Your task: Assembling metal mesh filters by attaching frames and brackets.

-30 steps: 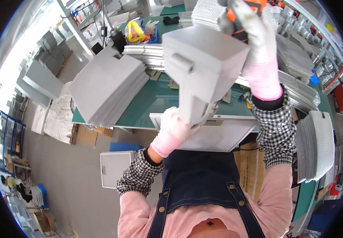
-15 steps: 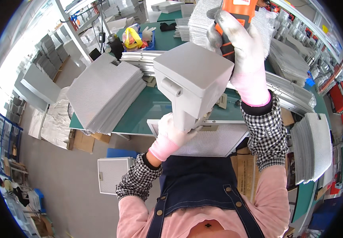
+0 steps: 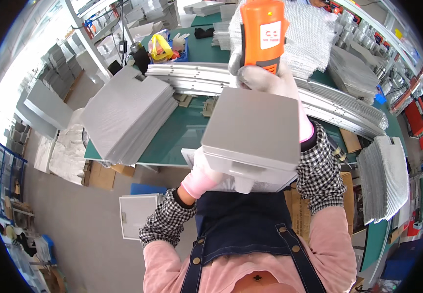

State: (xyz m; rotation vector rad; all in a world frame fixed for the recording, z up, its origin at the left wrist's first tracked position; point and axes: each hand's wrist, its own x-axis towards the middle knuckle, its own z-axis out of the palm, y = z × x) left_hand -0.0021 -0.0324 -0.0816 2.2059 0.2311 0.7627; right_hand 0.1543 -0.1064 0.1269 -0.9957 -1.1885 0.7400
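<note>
My right hand point(image 3: 270, 80), in a pale glove, is wrapped around an orange-and-black power tool point(image 3: 255, 36) held above the bench. A large grey box-shaped part point(image 3: 253, 117), with rounded corners and a tab on its near side, is close in front of that hand. I cannot tell whether the two are joined. My left hand point(image 3: 207, 173), gloved too, is against the box's lower left side; its fingers are hidden behind it. Below, mostly covered by the box, a white-framed mesh panel point(image 3: 188, 155) lies at the bench's front edge.
Stacked mesh sheets point(image 3: 123, 112) stand on the bench's left, and another stack point(image 3: 382, 180) is at the right. Long metal strips point(image 3: 192, 75) lie across the green bench point(image 3: 157, 141). A blue bin point(image 3: 184, 51) with a yellow bag sits behind; a framed panel point(image 3: 138, 215) is lower left.
The grey box-shaped part has come lower and slightly right, turning its flat face upward. My right hand and the power tool have shifted left. My left hand's fingertips have passed out of sight.
</note>
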